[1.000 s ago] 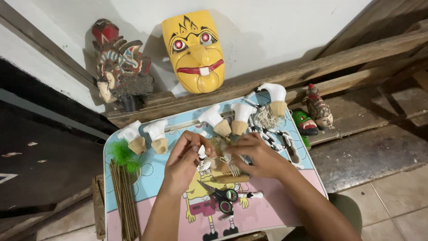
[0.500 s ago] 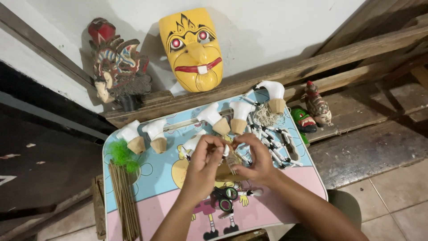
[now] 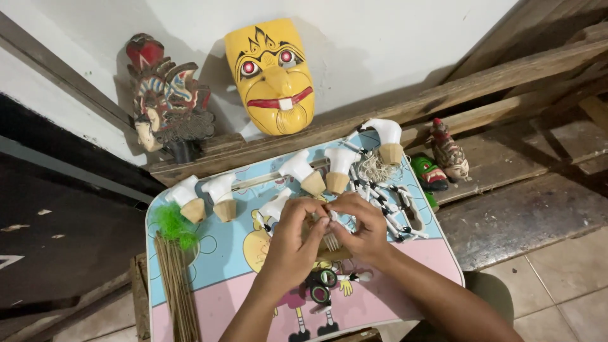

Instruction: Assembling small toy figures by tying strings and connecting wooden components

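Both bare forearms come up from the bottom edge and meet over the middle of the table. The left hand (image 3: 292,233) is curled, knuckles up, its fingers bent inward and pinching. The right hand (image 3: 362,227) faces it, fingers hooked the same way, fingertips touching the left's. Both wrists are bent, the hands pressed close together.

One head-worn camera looks steeply down from above and close in, facing the far wall (image 3: 392,38). The small table (image 3: 221,253) fills the middle of the frame, both forearms enter from the near edge, and tiled floor (image 3: 557,278) shows at the near right.
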